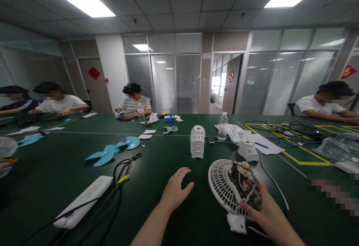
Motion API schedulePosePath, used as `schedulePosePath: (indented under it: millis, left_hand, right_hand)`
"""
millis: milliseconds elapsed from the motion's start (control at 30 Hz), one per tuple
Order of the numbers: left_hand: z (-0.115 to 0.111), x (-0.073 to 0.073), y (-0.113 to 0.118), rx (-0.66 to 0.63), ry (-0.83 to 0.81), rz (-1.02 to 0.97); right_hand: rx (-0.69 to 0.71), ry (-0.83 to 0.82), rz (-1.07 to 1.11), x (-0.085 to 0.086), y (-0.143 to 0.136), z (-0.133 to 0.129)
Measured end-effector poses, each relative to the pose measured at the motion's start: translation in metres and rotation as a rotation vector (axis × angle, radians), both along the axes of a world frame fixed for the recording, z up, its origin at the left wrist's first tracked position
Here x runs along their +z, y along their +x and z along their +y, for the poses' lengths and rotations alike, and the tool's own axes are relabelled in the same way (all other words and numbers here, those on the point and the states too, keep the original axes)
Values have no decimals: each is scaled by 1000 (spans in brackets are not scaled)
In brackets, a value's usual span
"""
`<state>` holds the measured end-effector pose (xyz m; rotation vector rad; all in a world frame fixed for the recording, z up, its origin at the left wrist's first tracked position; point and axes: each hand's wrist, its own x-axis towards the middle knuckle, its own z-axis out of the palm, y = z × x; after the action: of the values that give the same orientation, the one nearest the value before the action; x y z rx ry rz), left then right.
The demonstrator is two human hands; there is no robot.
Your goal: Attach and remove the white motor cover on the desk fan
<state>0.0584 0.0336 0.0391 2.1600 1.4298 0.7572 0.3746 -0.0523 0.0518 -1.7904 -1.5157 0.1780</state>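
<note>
My right hand [260,205] grips the wired motor unit of a fan, whose white round grille [220,184] faces left and down near the table. Loose wires and the motor [246,182] show in the open back. A white bracket [237,223] hangs at the grille's lower edge, and a white cord [276,180] runs up beside it. My left hand [176,190] hovers over the table left of the grille, fingers apart, holding nothing. Beyond it stands a white vented housing [198,141]. Another white vented cover [248,150] lies behind the motor.
Blue fan blades [108,154] and a white power strip [84,201] with black cables [120,171] lie to the left. A water bottle [223,126], papers [267,145] and a plastic bag [340,148] are on the right. Several people sit around the green table [157,216].
</note>
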Motion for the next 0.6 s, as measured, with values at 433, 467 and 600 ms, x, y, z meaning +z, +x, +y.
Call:
schedulePosePath:
  millis: [433,467,600]
  left_hand:
    - [3,2,1,-225,156,68]
    - [4,2,1,-228,154,82]
    - [8,4,1,-253,156,107]
  right_hand:
    - [458,-33,87,0,-85,26]
    - [464,-59,113,7,-81,32]
    - [289,62,51,35,-61,89]
